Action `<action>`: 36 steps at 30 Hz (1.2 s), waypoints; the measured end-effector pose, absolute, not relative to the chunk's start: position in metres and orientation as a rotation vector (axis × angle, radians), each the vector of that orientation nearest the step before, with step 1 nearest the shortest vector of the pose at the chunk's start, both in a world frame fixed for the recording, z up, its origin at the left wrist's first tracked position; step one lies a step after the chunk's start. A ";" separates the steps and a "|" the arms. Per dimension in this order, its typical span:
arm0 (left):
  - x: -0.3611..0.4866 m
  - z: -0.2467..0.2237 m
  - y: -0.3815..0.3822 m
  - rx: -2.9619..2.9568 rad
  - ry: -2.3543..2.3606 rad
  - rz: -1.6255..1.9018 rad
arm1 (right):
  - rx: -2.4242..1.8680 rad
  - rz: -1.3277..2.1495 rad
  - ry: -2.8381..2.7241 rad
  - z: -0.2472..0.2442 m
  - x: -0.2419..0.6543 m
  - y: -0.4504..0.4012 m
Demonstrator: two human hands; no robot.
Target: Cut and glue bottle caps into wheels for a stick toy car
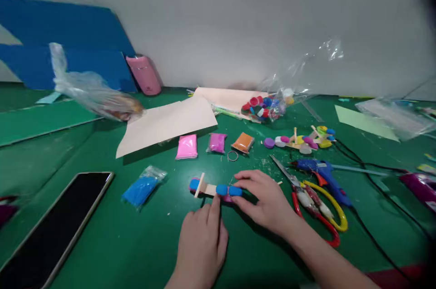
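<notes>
A small craft-stick model [210, 189] lies on the green table, with blue rounded pieces along it, pink-purple edges beneath them and a short stick across its left part. My right hand [264, 200] pinches its right end between thumb and fingers. The index fingertip of my left hand [203, 237] reaches out to touch the model's near side by the middle blue piece; that hand's other fingers are partly bent and grip nothing visible. Clay packets lie beyond: pink [187, 147], magenta [217, 143] and orange [243, 142]. A blue clay packet [143, 189] is to the left.
Scissors [309, 200] and a blue glue gun [323, 175] with a trailing cord lie right of my right hand. Another colourful stick model [301, 140] sits behind them. A phone [57, 230] lies left; bagged bottle caps [265, 106] and paper [170, 121] are farther back.
</notes>
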State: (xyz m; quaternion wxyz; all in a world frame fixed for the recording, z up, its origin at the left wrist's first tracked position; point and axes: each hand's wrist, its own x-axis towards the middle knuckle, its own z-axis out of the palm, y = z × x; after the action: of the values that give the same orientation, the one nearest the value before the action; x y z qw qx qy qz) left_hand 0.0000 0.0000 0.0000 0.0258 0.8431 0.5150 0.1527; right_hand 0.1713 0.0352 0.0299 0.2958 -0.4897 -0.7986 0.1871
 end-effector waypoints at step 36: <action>0.005 0.002 -0.003 2.588 1.642 0.459 | -1.244 0.475 -2.077 0.027 0.175 0.033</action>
State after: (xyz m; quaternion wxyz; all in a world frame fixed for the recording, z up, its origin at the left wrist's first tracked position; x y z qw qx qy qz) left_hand 0.0055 -0.0027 0.0019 0.0213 0.8350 0.5296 0.1479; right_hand 0.1755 0.0334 0.0266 0.3309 -0.4757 -0.7945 0.1818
